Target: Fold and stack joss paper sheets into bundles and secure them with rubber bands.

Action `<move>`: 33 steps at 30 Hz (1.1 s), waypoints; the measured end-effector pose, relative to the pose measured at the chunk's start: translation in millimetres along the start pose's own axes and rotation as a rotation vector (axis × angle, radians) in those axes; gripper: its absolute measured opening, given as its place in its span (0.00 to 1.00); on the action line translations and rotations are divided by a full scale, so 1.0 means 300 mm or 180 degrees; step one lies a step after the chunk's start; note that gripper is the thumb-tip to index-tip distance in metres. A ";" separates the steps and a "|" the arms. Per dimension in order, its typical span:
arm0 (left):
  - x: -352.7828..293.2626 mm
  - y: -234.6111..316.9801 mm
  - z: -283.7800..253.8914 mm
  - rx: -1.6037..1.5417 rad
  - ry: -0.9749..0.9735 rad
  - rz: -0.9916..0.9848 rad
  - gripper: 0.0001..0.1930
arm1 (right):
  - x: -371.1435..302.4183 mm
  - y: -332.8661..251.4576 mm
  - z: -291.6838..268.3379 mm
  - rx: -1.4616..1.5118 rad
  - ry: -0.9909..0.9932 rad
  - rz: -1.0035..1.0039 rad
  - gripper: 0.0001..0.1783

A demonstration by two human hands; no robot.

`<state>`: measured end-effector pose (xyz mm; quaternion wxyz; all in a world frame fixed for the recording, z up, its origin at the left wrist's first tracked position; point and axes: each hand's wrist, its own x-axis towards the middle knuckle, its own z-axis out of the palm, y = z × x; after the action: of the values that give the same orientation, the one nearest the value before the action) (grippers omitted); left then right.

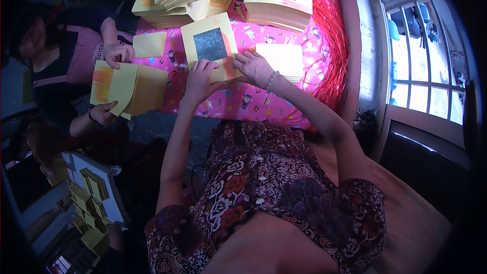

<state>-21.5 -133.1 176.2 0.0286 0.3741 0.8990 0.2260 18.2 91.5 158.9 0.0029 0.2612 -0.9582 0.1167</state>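
A pale-yellow paper piece [226,28] with a black square [210,45] and an orange-red band lies tilted in front of me on the table; I cannot tell whether it is a folded card or an envelope. Bent fingers of my left hand [201,82] press on its near edge, with the thumb along that edge. At its lower right corner, my right hand [256,70], with a beaded bracelet at the wrist, grips the paper; the fingertips underneath are hidden. Right of that hand lies a bright, pale paper stack [282,60].
A tall stack of yellow papers [279,12] stands at the back right, another pile [167,10] at the back left. Red strands [329,45] run down the right edge of the pink patterned tablecloth [248,99]. At left, a co-worker's hands [119,53] hold a yellow paper bundle [144,89].
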 end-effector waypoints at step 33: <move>0.040 -0.085 -0.002 -0.1207 -0.0138 -0.0335 0.17 | 0.049 0.059 -0.045 0.1413 -0.0294 0.0542 0.14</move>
<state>-47.2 -140.9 167.3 0.1297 0.3194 0.8578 0.3813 -4.0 101.9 169.2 -0.1083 0.1787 -0.9267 0.3123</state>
